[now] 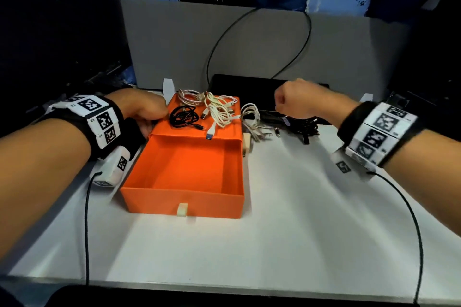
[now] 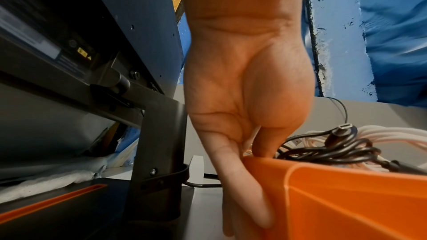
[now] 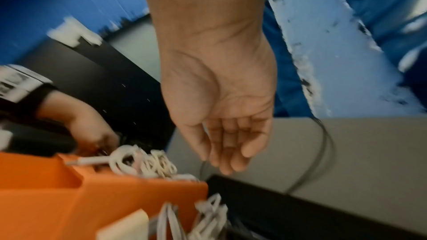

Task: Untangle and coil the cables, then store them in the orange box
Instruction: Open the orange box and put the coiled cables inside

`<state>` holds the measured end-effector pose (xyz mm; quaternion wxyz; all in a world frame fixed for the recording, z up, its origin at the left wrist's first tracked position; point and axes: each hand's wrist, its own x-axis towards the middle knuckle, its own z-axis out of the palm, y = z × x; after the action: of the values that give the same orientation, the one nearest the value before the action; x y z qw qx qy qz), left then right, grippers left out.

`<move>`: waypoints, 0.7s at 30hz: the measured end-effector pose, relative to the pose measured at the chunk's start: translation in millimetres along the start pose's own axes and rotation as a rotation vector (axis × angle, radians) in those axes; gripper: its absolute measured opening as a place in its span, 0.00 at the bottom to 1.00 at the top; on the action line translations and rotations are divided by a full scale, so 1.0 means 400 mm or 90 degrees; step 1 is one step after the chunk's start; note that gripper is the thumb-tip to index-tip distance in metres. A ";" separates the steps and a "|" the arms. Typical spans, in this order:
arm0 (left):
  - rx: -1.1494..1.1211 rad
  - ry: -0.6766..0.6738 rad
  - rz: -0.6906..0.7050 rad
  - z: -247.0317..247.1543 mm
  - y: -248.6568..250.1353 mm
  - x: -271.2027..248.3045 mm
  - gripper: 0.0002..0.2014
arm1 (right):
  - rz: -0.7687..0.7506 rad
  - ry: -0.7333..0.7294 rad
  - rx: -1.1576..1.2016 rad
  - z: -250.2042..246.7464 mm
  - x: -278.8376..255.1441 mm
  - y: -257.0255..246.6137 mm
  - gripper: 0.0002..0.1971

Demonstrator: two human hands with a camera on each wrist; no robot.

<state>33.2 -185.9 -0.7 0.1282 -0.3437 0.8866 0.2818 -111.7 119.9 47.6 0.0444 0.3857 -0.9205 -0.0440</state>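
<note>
**Box held at left, cables heaped on its lid**

Orange box [image 1: 184, 157] on white table [image 1: 274, 232], drawer pulled out toward the camera, nothing visible inside. Left hand [image 1: 142, 109] at the box's far-left corner: thumb [image 2: 272, 134] down on the top edge, fingers [image 2: 242, 198] laid straight and together along the outer side wall, so the corner sits pinched between thumb and fingers. Just past the thumb, black cable [image 1: 183, 116] coiled loosely on the lid; beside it white cable [image 1: 219, 109] in a tangle, its blue-tipped plug hanging over the lid's front edge; braided cable [image 1: 190, 97] at the lid's back edge.

Right hand [image 1: 299, 99] raised above the table right of the box, touching nothing. From the wrist view, fingers [image 3: 231, 143] relaxed, slightly bent, close together, palm bare. Below and near them, off the box: grey-white bundle [image 1: 252, 119] against the box's right side, black bundle [image 1: 301, 127] further right, both clear of the fingertips.
</note>
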 end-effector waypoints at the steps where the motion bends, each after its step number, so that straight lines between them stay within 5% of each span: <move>1: -0.006 0.001 -0.001 -0.001 0.001 0.000 0.15 | -0.023 -0.012 0.002 0.020 0.021 0.013 0.06; 4: -0.011 -0.001 -0.005 0.001 0.000 0.003 0.15 | -0.122 -0.006 -0.017 0.084 0.082 0.015 0.15; 7: -0.008 -0.003 -0.014 0.005 -0.001 0.011 0.15 | -0.073 0.000 0.034 0.114 0.149 0.001 0.23; 15: -0.018 0.001 -0.029 0.002 -0.002 0.017 0.15 | 0.076 -0.194 0.042 0.158 0.211 0.009 0.08; 21: -0.015 -0.012 -0.014 0.006 -0.006 0.010 0.15 | 0.075 -0.093 0.121 0.184 0.214 0.077 0.15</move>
<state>32.0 -188.4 -5.4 0.1356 -0.3523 0.8782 0.2938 -201.8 83.8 -17.6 -0.0569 0.3289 -0.9425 0.0180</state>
